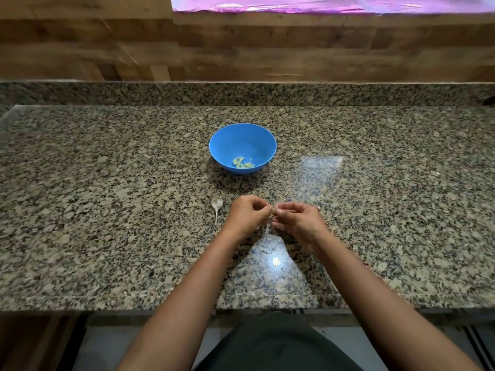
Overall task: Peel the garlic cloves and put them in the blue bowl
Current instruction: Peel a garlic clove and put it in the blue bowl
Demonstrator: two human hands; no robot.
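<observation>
Both hands meet just in front of the blue bowl (242, 147): the left hand (247, 214) and right hand (297, 220) pinch narrowly on a garlic clove (273, 211), mostly hidden between the fingers. Peeled cloves (242, 162) lie in the bowl. A slippery clove could pop free onto the table (107, 210), or skin scraps could go into the bowl with it

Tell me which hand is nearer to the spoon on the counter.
The left hand. It hovers just right of the spoon, a small gap between them. The right hand sits farther right, beyond the left hand, fingers meeting it over the counter.
</observation>
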